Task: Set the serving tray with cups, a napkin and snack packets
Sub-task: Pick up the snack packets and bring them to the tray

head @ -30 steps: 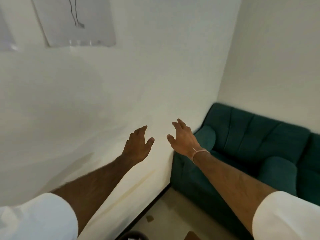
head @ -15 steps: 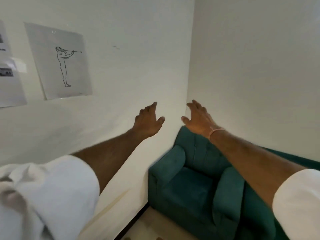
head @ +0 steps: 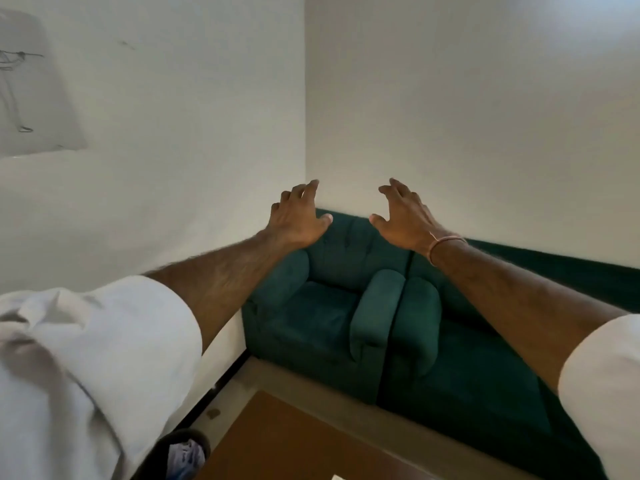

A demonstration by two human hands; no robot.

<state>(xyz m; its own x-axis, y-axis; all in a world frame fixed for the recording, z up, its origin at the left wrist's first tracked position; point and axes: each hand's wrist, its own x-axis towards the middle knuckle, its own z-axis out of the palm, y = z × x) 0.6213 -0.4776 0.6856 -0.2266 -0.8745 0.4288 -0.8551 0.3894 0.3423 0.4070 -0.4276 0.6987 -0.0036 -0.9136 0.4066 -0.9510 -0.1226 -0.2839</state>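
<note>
Plainly, no tray, cups, napkin or packets in view; their place cannot be told. Left hand (head: 299, 216) and right hand (head: 401, 216) raised at mid-frame, fingers spread wide, holding nothing, well apart from any surface. Green sofa (head: 332, 317) fills the lower right against the wall corner; brown tabletop (head: 277, 441) edge at the bottom centre; dark bin (head: 183, 452) at the lower left. Judgement: drop the gaze to the tabletop first, find the tray, then reach. Open room lies over the tabletop; sofa arm and wall hem the far side.

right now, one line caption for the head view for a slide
Both empty hands, left hand and right hand, reach out open toward a green sofa in a white-walled corner.
</note>
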